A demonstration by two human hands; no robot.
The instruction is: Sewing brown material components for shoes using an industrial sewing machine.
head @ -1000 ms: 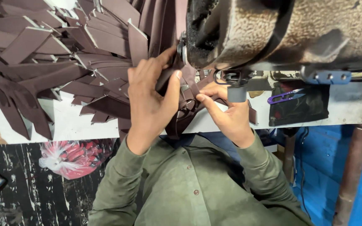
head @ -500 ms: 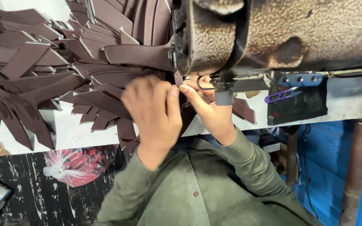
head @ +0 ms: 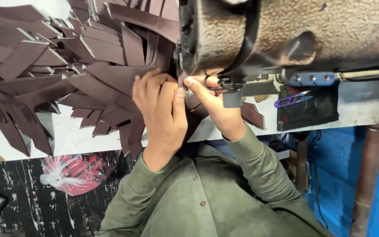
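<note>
A dark brown leather strip runs under the head of an old, worn sewing machine. My left hand lies on the strip just left of the needle area, fingers together and pressing it to the bed. My right hand pinches the strip's end with thumb and forefinger right under the presser foot. The needle itself is hidden behind the machine head and my fingers. Both sleeves are olive green.
A large heap of several brown leather strips covers the white table to the left. Small purple thread snips rest on a dark pad to the right. A red-and-white plastic bag lies on the floor, and a rusty pipe stands by a blue wall.
My left hand has flattened onto the strip and slid closer to the needle. My right hand has shifted up to pinch under the presser foot. The strip now lies straighter.
</note>
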